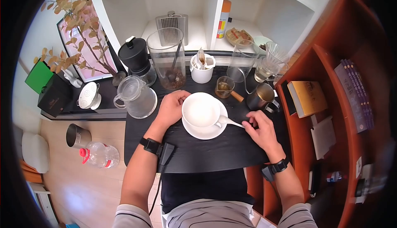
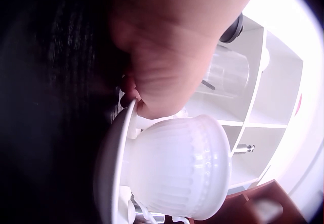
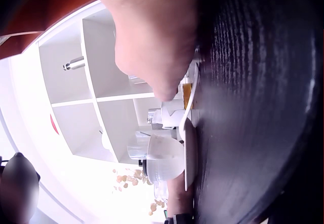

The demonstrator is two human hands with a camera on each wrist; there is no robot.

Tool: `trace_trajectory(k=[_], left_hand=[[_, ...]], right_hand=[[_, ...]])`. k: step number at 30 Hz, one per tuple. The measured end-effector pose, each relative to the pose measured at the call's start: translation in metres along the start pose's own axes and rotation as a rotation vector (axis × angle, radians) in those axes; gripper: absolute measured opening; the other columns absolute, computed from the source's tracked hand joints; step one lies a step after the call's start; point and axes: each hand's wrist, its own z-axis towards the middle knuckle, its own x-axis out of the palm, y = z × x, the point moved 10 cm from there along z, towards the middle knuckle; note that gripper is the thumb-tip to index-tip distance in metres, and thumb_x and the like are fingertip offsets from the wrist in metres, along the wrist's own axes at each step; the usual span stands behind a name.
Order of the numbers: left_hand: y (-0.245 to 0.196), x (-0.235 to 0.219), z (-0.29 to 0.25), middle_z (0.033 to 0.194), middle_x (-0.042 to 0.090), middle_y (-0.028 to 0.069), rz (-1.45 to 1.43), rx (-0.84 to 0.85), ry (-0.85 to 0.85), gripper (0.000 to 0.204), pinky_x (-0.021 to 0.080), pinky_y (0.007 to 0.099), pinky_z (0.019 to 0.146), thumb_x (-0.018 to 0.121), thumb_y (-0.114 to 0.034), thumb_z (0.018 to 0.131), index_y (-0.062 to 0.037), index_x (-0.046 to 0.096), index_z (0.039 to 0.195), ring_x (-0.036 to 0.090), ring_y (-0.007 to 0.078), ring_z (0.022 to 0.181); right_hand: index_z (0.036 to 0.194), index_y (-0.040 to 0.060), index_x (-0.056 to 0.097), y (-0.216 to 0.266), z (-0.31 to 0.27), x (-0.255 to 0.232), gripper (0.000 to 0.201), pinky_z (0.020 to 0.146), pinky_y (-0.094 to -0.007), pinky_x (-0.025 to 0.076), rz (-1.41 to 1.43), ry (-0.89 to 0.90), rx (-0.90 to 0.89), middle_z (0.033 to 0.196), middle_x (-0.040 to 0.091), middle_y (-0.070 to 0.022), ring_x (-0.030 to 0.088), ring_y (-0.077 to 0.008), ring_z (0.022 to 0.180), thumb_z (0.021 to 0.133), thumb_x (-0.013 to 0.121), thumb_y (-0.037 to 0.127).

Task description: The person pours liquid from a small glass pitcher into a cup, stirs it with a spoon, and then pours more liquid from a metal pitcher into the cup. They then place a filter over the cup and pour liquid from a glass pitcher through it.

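A white ribbed cup (image 2: 177,168) stands on a white saucer (image 1: 200,134) at the middle of the black table. At the saucer's left rim is my left hand (image 1: 168,106), its fingers curled and gripping the edge, partly hidden behind the cup. A white spoon (image 1: 231,122) rests on the saucer's right side, its handle pointing right. My right hand (image 1: 263,131) lies by the handle's end, fingers loosely bent and thumb tip right at the handle. In the right wrist view the spoon (image 3: 190,102) runs low beneath that hand (image 3: 152,46).
Behind the cup stand a glass jug (image 1: 136,97), a black grinder (image 1: 134,56), a tall glass jar (image 1: 167,62), a white tub (image 1: 202,74) and a small wooden-handled glass pot (image 1: 224,87). A metal pitcher (image 1: 261,97) sits behind the right hand. A red-brown bookshelf (image 1: 331,69) borders the right.
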Motion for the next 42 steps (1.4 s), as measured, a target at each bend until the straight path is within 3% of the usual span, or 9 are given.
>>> trace_trajectory(k=[2, 4, 8, 10, 18, 35, 42], left_hand=[[0.001, -0.001, 0.001, 0.085, 0.073, 0.0039, -0.011, -0.005, 0.004, 0.018, 0.05, 0.0268, 0.066, 0.078, -0.01, 0.088, -0.0024, 0.079, 0.104, 0.06, 0.0083, 0.069], [0.01, 0.002, 0.001, 0.102, 0.077, 0.0054, -0.009, -0.102, 0.061, 0.025, 0.056, 0.0275, 0.082, 0.082, -0.005, 0.087, 0.0029, 0.076, 0.11, 0.07, 0.0106, 0.091], [0.011, 0.003, 0.001, 0.102, 0.077, 0.0049, -0.004, -0.095, 0.049, 0.024, 0.056, 0.0276, 0.082, 0.083, -0.004, 0.087, 0.0026, 0.076, 0.109, 0.07, 0.0103, 0.091], [0.003, 0.0, 0.0, 0.085, 0.074, 0.0027, -0.041, -0.018, -0.002, 0.02, 0.051, 0.0263, 0.068, 0.081, -0.011, 0.088, -0.0006, 0.078, 0.106, 0.061, 0.0065, 0.073], [0.0, 0.0, 0.0, 0.092, 0.076, 0.0048, -0.019, 0.0, 0.01, 0.02, 0.054, 0.0266, 0.072, 0.081, -0.009, 0.088, 0.0005, 0.077, 0.106, 0.066, 0.0081, 0.079], [-0.003, 0.003, 0.002, 0.095, 0.078, 0.0093, 0.004, 0.006, 0.008, 0.024, 0.056, 0.0301, 0.078, 0.081, -0.011, 0.087, 0.0019, 0.077, 0.106, 0.071, 0.0128, 0.085], [-0.008, 0.001, 0.0, 0.097, 0.079, 0.0132, 0.085, 0.04, 0.011, 0.026, 0.057, 0.0332, 0.081, 0.08, -0.012, 0.086, 0.001, 0.077, 0.108, 0.075, 0.0202, 0.087]], right_hand=[[0.104, 0.0022, 0.069, 0.003, -0.001, 0.001, 0.027, 0.063, -0.0352, 0.054, -0.011, 0.014, -0.038, 0.088, 0.064, -0.0084, 0.066, -0.0226, 0.07, 0.088, 0.085, 0.015], [0.103, 0.0028, 0.069, 0.006, -0.002, 0.003, 0.03, 0.065, -0.0372, 0.056, -0.023, 0.023, -0.077, 0.091, 0.065, -0.0085, 0.067, -0.0252, 0.072, 0.085, 0.088, 0.018], [0.101, 0.0036, 0.069, 0.007, -0.003, 0.006, 0.029, 0.071, -0.0411, 0.057, -0.075, 0.043, -0.096, 0.094, 0.065, -0.0083, 0.068, -0.0299, 0.081, 0.084, 0.088, 0.018], [0.101, 0.0039, 0.07, 0.007, -0.003, 0.006, 0.028, 0.072, -0.0414, 0.056, -0.08, 0.046, -0.101, 0.093, 0.064, -0.008, 0.068, -0.0302, 0.084, 0.084, 0.087, 0.018], [0.095, 0.0052, 0.07, 0.013, -0.005, 0.007, 0.017, 0.074, -0.0413, 0.056, -0.104, 0.055, -0.176, 0.094, 0.063, -0.0075, 0.067, -0.0289, 0.089, 0.088, 0.083, 0.015], [0.096, 0.0055, 0.071, 0.014, -0.009, 0.005, 0.018, 0.075, -0.0408, 0.056, -0.1, 0.046, -0.198, 0.092, 0.063, -0.0071, 0.067, -0.0285, 0.089, 0.087, 0.084, 0.015], [0.094, 0.0053, 0.071, 0.012, -0.007, 0.006, 0.016, 0.075, -0.0412, 0.056, -0.055, 0.052, -0.179, 0.091, 0.062, -0.0069, 0.067, -0.0289, 0.089, 0.087, 0.083, 0.013]])
